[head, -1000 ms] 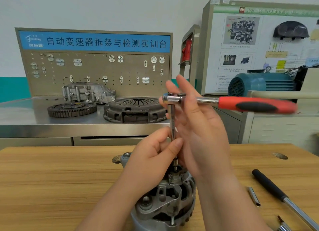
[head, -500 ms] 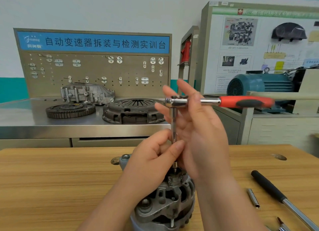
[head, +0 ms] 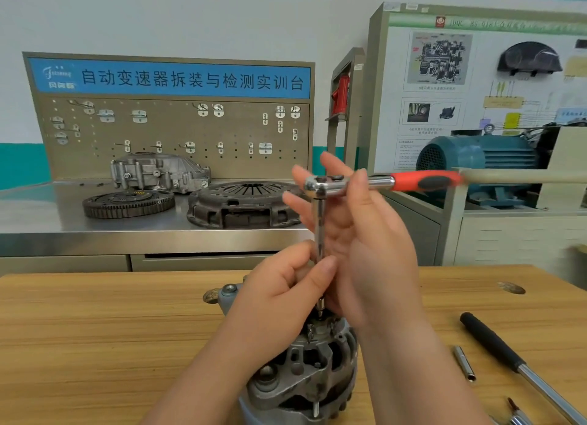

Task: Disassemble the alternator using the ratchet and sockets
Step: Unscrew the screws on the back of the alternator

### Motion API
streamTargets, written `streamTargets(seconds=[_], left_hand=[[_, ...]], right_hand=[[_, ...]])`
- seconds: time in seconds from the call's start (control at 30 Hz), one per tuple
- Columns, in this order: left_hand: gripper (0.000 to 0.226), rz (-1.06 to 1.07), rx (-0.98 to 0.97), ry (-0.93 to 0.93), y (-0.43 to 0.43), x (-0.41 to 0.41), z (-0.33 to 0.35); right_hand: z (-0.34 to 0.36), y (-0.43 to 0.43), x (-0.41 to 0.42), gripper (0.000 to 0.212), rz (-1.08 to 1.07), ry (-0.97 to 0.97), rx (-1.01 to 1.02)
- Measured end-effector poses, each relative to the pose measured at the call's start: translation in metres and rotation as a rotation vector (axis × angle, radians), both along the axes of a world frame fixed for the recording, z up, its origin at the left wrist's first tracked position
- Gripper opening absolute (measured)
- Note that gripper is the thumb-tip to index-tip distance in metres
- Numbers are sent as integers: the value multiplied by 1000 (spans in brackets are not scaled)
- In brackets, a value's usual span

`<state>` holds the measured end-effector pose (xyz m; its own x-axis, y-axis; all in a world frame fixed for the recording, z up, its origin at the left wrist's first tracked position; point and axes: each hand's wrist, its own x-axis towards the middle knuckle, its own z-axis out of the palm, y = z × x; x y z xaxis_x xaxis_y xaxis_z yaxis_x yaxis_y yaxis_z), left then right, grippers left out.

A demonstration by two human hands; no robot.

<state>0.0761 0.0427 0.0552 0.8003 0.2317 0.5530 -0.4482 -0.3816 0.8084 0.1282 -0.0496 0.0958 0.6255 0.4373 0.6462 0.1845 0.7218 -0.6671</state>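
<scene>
One ratchet [head: 381,181] further round; one alternator [head: 301,370]

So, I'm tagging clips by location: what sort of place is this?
Probably an automotive training workshop: a pegboard under a blue Chinese banner, a flywheel and clutch pressure plate on a steel bench, and a teaching display board with diagrams.

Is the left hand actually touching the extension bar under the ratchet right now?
Touching. The head view shows the left hand with thumb and fingertips pinching the extension bar partway down its shaft.
</scene>
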Motion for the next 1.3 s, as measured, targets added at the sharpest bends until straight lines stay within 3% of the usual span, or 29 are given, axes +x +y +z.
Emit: streamTargets(seconds=[0.07,0.2,0.27,0.37,0.43,0.53,0.67,0.77,0.9,0.97,1.03,1.13,1.23,1.3], left_hand=[[48,-6,31,12,0,-2,-1],[39,12,23,-20,0,1,-1],[39,17,-4,-13,-1,3,-1],[42,0,-31,-14,-2,2,1],[50,-4,12,-3,-1,0,0],[34,-20,70,-36,1,-3,0],[24,29,54,-68,0,1,-1],[25,30,24,-62,-1,3,-1],[37,-21,-31,-56,-2,0,0],[34,-38,2,-59,-2,-2,1],[29,-16,56,-56,-2,-3,1],[16,46,50,-67,-2,0,0],[17,40,3,-78,-4,2,0],[26,15,-27,-73,-4,1,0]], right_hand=[[1,-2,-1,51,7,37,-12],[1,-2,-1,24,-86,-51,31],[0,-1,-2,25,-122,-127,52],[0,0,-1,22,-55,-71,45],[1,-2,0,33,-19,-8,18],[1,-3,0,46,-4,47,-14],[2,-3,0,21,-98,-70,43],[3,-2,1,24,-134,-189,15],[2,-2,-1,31,-2,-45,7],[2,-4,-2,46,28,26,-20],[3,-4,-1,47,25,53,-20],[2,-4,1,25,-71,-52,31],[3,-4,1,29,-107,-196,33],[2,-4,1,30,-75,-170,26]])
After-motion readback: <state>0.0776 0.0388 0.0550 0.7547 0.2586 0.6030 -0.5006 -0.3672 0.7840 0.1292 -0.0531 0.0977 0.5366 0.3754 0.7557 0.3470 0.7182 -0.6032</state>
